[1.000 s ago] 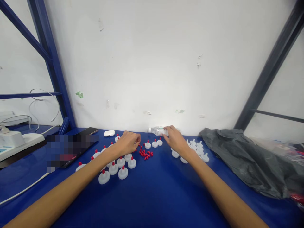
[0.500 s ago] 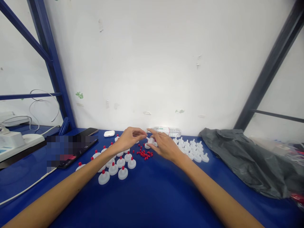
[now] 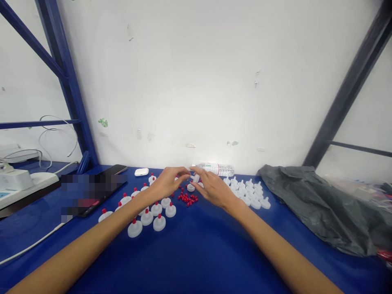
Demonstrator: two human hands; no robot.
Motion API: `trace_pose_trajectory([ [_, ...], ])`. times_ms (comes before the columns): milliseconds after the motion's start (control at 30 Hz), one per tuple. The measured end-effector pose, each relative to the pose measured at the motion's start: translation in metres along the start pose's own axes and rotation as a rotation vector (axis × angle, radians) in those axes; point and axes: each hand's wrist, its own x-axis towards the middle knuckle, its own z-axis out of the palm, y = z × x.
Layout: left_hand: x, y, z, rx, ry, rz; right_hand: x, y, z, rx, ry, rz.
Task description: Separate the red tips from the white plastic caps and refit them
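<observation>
Between the fingers of my right hand (image 3: pixel 214 190) is a white nozzle cap (image 3: pixel 196 178), its narrow spout pointing left. My left hand (image 3: pixel 167 181) meets that spout with thumb and forefinger pinched close; whatever they grip is too small to make out. Below the hands lies a loose heap of small red tips (image 3: pixel 187 199) on the blue tabletop (image 3: pixel 199 253). White caps with red tips (image 3: pixel 159 223) stand upright in a group at the left, partly behind my left forearm. Plain white nozzle caps (image 3: pixel 255 203) are gathered to the right of my right hand.
A clear plastic bottle (image 3: pixel 225 170) lies along the wall behind my hands. To the left are a white case (image 3: pixel 141 172), a dark phone (image 3: pixel 118 168) and a white cable (image 3: pixel 33 245). A dark grey plastic sheet (image 3: pixel 318 208) covers the right side. Blue posts (image 3: pixel 65 77) rise at the left.
My left fingers have shifted slightly against the spout. The white nozzle cap in my right hand has tilted a little, and the view has moved slightly.
</observation>
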Motion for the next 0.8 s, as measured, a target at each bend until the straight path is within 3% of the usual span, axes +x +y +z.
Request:
trace_pose_trajectory([
  [400,-0.005,0.002,0.005,0.097,-0.021,0.002,0.004,-0.014,0.004,0.091,0.141,-0.089],
  [800,-0.009,0.008,0.003,0.263,-0.014,0.014,0.004,-0.018,0.0,0.201,0.171,-0.015],
])
